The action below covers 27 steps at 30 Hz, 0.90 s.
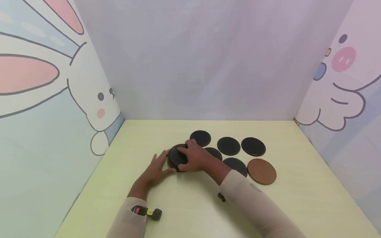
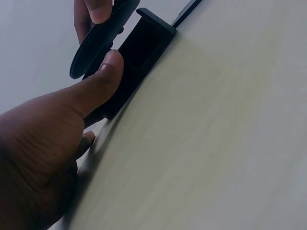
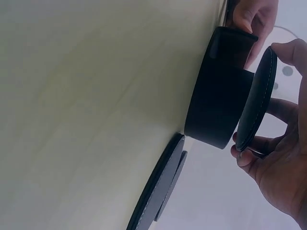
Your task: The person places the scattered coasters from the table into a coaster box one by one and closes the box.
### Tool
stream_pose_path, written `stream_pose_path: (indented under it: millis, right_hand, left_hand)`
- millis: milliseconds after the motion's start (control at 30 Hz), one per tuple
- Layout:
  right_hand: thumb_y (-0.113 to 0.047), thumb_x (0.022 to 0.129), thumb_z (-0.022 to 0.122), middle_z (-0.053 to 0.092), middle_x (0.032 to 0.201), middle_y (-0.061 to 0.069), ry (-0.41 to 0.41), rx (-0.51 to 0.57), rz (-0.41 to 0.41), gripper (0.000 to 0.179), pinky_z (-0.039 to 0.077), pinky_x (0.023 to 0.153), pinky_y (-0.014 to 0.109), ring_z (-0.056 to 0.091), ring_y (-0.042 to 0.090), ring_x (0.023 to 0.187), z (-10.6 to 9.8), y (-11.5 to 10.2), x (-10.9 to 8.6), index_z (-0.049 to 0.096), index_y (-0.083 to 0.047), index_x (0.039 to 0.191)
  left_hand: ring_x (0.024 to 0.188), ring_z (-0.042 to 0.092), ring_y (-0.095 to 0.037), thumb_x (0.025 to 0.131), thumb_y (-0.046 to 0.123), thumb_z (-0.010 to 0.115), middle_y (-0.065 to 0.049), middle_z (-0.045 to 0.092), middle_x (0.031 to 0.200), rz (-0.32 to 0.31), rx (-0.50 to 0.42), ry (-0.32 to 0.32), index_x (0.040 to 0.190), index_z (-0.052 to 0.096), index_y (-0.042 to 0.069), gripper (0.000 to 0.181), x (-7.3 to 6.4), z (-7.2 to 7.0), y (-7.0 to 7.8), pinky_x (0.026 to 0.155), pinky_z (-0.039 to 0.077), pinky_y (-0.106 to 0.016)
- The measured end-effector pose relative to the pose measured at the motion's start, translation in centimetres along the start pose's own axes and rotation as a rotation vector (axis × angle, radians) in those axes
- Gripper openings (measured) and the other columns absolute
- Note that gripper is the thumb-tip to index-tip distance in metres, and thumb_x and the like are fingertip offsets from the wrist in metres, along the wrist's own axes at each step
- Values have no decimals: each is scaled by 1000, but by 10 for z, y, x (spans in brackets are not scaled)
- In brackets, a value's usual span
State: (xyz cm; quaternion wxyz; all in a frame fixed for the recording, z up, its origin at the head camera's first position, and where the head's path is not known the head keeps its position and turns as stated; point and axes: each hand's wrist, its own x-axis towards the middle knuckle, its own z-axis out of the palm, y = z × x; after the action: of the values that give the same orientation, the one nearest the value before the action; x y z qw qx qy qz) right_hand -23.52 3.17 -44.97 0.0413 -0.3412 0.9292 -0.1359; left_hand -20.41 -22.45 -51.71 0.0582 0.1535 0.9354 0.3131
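Held coaster (image 3: 257, 98): we see a round black disc with stitching along its edge, tilted over the top of the coaster holder (image 3: 216, 103); whether the two touch, we cannot tell.
Right hand (image 1: 194, 157): our fingers and thumb pinch the held coaster by its rim.
Left hand (image 1: 154, 170): our thumb and fingers grip the coaster holder from its left, the thumb against the wall beside a cut-out.
Coaster holder: we have it upright on the worktop (image 1: 184, 205), a short black cylinder with a dark gap in its side; how many discs it contains, we cannot tell.
Far row: we count three black coasters lying flat, one just beyond our right hand (image 1: 200, 138), one in the middle (image 1: 228, 146), one at the right end (image 1: 253, 146).
Near row: we find two more black coasters, one partly behind our right wrist (image 1: 214, 153), one partly behind our right sleeve (image 1: 236, 165), then a brown coaster (image 1: 262, 171) just beside them.
Wrists: we wear light sleeves, with a black strap (image 1: 140, 210) on the left one.
Walls: we face a plain greyish back wall (image 1: 202, 59), with a cartoon rabbit (image 1: 89, 89) on our left and a pink-snouted cartoon animal (image 1: 343, 59) on our right.
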Motion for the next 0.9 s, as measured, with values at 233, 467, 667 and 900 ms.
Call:
stream_pose_path:
  millis: [233, 467, 667, 900]
  right_hand:
    - [-53, 98, 73, 50, 154, 19, 10, 24, 2, 76, 63, 99, 46, 48, 30, 132, 3, 2, 2, 55, -18, 162]
    - [-55, 98, 72, 48, 159, 19, -3, 24, -26, 78, 62, 102, 46, 48, 30, 135, 7, 3, 4, 52, -18, 164]
    - [-53, 98, 73, 48, 159, 20, 2, 15, -49, 78, 62, 103, 46, 48, 31, 135, 9, 2, 5, 52, -16, 164]
    - [-53, 99, 73, 50, 157, 21, 12, -23, -59, 77, 59, 107, 49, 49, 32, 135, 11, 3, 8, 53, -15, 163]
  left_hand:
    - [173, 14, -36, 98, 63, 73, -9, 29, 182, -3, -12, 0, 176, 23, 22, 101, 1, 0, 0, 142, -3, -62]
    - [173, 13, -36, 96, 65, 73, -7, 29, 182, -10, -24, 0, 176, 22, 23, 104, -1, 2, -2, 141, -2, -63]
    - [173, 11, -37, 97, 65, 73, -9, 26, 183, -21, -26, -7, 176, 22, 23, 104, -1, 1, -3, 141, -2, -64]
    - [173, 12, -37, 97, 63, 74, -8, 27, 183, -15, -26, -8, 176, 22, 22, 103, -1, 2, -2, 141, -2, -64]
